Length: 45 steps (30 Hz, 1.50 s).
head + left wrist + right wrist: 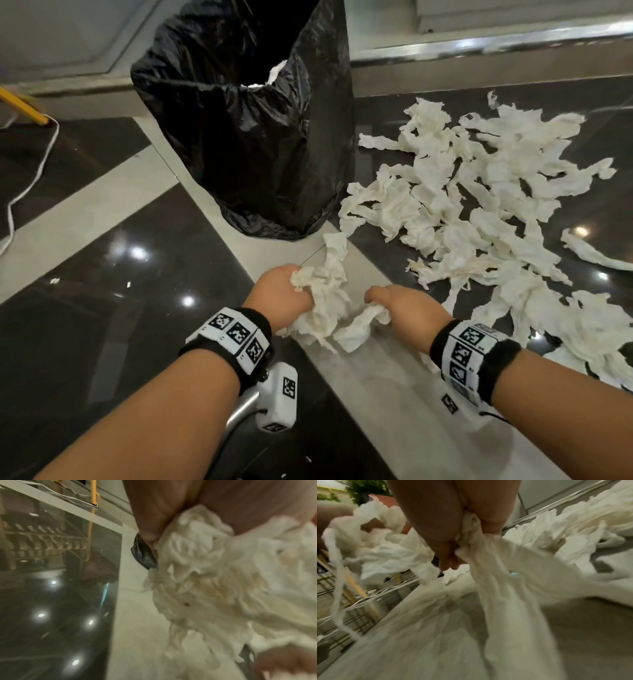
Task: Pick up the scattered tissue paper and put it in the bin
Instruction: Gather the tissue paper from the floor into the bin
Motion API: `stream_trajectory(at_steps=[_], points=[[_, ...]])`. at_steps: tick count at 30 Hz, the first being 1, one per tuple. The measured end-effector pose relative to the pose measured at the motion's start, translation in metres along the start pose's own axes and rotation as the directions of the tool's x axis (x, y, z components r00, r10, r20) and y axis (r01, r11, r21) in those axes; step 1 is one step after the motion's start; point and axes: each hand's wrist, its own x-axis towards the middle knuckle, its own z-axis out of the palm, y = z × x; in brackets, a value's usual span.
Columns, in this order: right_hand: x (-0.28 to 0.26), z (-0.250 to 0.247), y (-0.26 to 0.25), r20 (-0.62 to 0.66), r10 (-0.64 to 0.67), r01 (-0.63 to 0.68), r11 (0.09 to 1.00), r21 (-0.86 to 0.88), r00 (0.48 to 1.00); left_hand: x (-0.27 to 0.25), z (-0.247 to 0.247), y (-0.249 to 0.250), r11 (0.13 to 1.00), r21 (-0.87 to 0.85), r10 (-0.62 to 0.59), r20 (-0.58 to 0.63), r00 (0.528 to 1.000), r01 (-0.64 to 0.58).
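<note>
A bin lined with a black bag stands on the floor ahead, white tissue showing inside it. My left hand grips a crumpled bunch of white tissue paper, which fills the left wrist view as a tissue wad. My right hand grips another tissue strip, and the right wrist view shows its fingers curled round the hanging strip. A large pile of scattered tissue lies on the floor to the right of the bin.
The floor is glossy dark tile crossed by pale stripes. A white cord and a yellow pole lie at the far left. A metal threshold runs behind the bin. A lone tissue strip lies far right.
</note>
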Motion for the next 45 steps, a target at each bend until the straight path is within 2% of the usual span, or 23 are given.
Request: stream_trajectory(at_steps=[4, 8, 11, 13, 16, 19, 21, 23, 25, 26, 27, 28, 29, 30, 31, 33, 35, 36, 38, 40, 41, 43, 45], points=[[0.002, -0.022, 0.006, -0.033, 0.066, -0.066, 0.998, 0.004, 0.997, 0.007, -0.052, 0.035, 0.985, -0.150, 0.044, -0.226, 0.973, -0.080], [0.028, -0.058, 0.002, -0.014, 0.050, -0.049, 0.997, 0.058, 0.999, 0.015, -0.110, 0.064, 0.947, -0.252, 0.075, -0.435, 0.897, -0.201], [0.069, -0.079, -0.016, -0.018, -0.006, 0.008, 0.996, 0.084, 1.000, 0.023, -0.154, 0.084, 0.938, -0.211, 0.117, -0.552, 0.825, -0.274], [0.094, -0.079, -0.030, 0.030, -0.007, 0.008, 1.000, -0.028, 1.000, 0.027, -0.178, 0.096, 0.944, -0.154, 0.161, -0.555, 0.816, -0.291], [0.112, -0.044, -0.032, 0.236, 0.030, 0.038, 0.960, -0.278, 0.971, 0.033, -0.209, 0.105, 0.939, -0.183, 0.155, -0.532, 0.832, -0.292], [0.097, -0.012, -0.021, 0.320, 0.003, 0.089, 0.958, -0.274, 0.947, 0.040, -0.231, 0.108, 0.884, -0.347, 0.139, -0.445, 0.885, -0.313], [0.082, -0.006, -0.017, 0.328, -0.015, 0.114, 0.952, -0.284, 0.945, 0.041, -0.238, 0.110, 0.905, -0.347, 0.088, -0.410, 0.908, -0.245], [0.063, -0.010, -0.014, 0.336, 0.001, 0.100, 0.953, -0.285, 0.942, 0.053, -0.244, 0.113, 0.885, -0.417, 0.033, -0.387, 0.922, -0.207], [0.044, -0.021, -0.009, 0.290, -0.001, 0.082, 0.961, -0.266, 0.957, 0.068, -0.244, 0.119, 0.901, -0.376, 0.028, -0.445, 0.895, -0.215], [0.034, -0.028, -0.008, 0.272, -0.001, 0.069, 0.968, -0.241, 0.962, 0.073, -0.245, 0.121, 0.952, -0.238, 0.034, -0.541, 0.840, -0.192], [0.023, -0.034, -0.005, 0.252, -0.001, 0.058, 0.975, -0.217, 0.968, 0.076, -0.246, 0.126, 0.977, -0.071, 0.125, -0.567, 0.814, -0.200], [0.010, -0.043, -0.005, 0.220, 0.006, 0.035, 0.983, -0.181, 0.975, 0.080, -0.247, 0.135, 0.949, 0.290, 0.259, -0.508, 0.822, -0.120], [-0.002, -0.049, -0.001, 0.186, 0.023, 0.000, 0.993, -0.121, 0.982, 0.088, -0.244, 0.141, 0.858, 0.511, 0.245, -0.486, 0.839, 0.046], [-0.015, -0.056, 0.000, 0.153, 0.050, -0.041, 0.997, -0.060, 0.987, 0.105, -0.244, 0.140, 0.782, 0.614, 0.266, -0.487, 0.832, 0.109], [-0.028, -0.060, 0.005, 0.134, 0.092, -0.090, 0.996, -0.016, 0.987, 0.119, -0.244, 0.137, 0.820, 0.551, 0.192, -0.516, 0.835, 0.152], [-0.055, -0.065, 0.011, 0.107, 0.185, -0.195, 0.976, 0.093, 0.977, 0.132, -0.245, 0.137, 0.876, 0.480, 0.175, -0.408, 0.896, 0.048], [-0.080, -0.064, 0.017, 0.010, 0.239, -0.237, 0.960, 0.149, 0.971, 0.151, -0.240, 0.123, 0.810, 0.585, 0.169, -0.166, 0.972, -0.041], [-0.091, -0.067, 0.020, 0.014, 0.287, -0.286, 0.947, 0.147, 0.958, 0.158, -0.237, 0.114, 0.761, 0.645, 0.144, -0.064, 0.987, -0.070], [-0.102, -0.073, 0.031, -0.011, 0.388, -0.378, 0.904, 0.199, 0.922, 0.156, -0.233, 0.106, 0.769, 0.633, 0.129, -0.023, 0.991, -0.085], [-0.100, -0.097, 0.028, -0.094, 0.393, -0.353, 0.891, 0.287, 0.915, 0.150, -0.235, 0.099, 0.822, 0.558, 0.204, -0.095, 0.974, -0.117], [-0.094, -0.111, 0.028, -0.193, 0.366, -0.306, 0.909, 0.281, 0.910, 0.145, -0.237, 0.095, 0.840, 0.520, 0.272, -0.157, 0.950, -0.154], [-0.080, -0.144, 0.017, -0.293, 0.358, -0.248, 0.903, 0.351, 0.887, 0.128, -0.242, 0.085, 0.860, 0.454, 0.377, -0.258, 0.890, -0.232], [-0.058, -0.185, 0.003, -0.438, 0.369, -0.189, 0.896, 0.401, 0.820, 0.104, -0.246, 0.070, 0.861, 0.410, 0.446, -0.324, 0.834, -0.301]])
